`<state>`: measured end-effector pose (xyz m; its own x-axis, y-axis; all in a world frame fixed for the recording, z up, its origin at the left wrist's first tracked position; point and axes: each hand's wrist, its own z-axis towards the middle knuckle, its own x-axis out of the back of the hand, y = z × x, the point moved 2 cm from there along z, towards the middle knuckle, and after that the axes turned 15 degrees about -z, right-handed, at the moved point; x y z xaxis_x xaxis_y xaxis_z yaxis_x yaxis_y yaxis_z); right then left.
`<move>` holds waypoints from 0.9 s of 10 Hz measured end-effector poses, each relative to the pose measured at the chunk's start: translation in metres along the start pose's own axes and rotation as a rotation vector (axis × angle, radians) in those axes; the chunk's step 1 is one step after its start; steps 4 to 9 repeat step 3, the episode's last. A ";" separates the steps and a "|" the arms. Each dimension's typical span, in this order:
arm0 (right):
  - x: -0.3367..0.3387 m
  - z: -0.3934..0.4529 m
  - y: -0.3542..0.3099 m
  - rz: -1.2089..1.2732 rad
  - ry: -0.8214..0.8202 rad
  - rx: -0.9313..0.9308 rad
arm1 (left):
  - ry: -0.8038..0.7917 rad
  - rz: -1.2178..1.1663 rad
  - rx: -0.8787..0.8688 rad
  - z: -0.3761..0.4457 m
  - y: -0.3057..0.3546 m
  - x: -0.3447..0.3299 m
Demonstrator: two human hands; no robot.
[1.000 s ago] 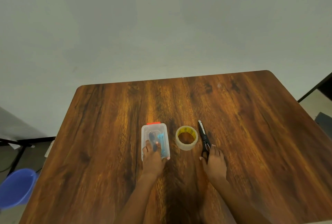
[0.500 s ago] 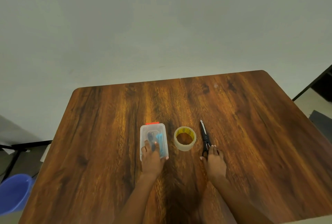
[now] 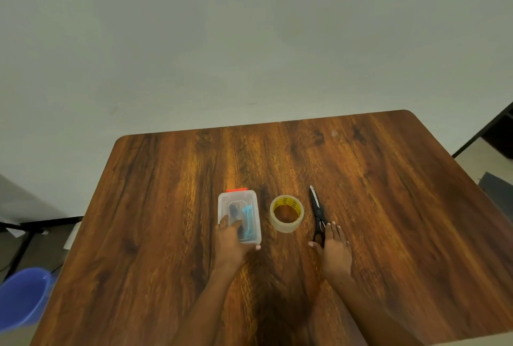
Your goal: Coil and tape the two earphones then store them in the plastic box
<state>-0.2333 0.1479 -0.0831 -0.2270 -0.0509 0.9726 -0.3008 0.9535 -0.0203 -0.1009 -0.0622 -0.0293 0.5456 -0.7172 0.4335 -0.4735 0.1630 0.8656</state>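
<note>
Standing at a wooden desk [image 3: 172,207], a person has both hands down flat. A blue bucket [image 3: 20,298] sits on the floor to the left. The left hand [image 3: 231,243] rests with fingers extended on the closed box [image 3: 251,201], thumb at its near corner. The right hand [image 3: 334,248] lies open, touching the scissors [image 3: 316,207] handles. Tape [image 3: 286,213] stands between box and scissors. Inside the box lie what look like two earphones [image 3: 247,213], one black, one blue.
</note>
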 end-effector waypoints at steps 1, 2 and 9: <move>0.008 -0.006 -0.001 0.024 0.054 0.029 | 0.043 0.063 -0.059 -0.007 0.008 0.008; 0.027 -0.005 -0.008 0.049 0.185 0.105 | 0.102 0.182 -0.161 -0.005 0.025 0.014; 0.074 0.005 -0.025 0.025 0.378 0.239 | 0.152 0.316 -0.349 0.002 0.071 0.026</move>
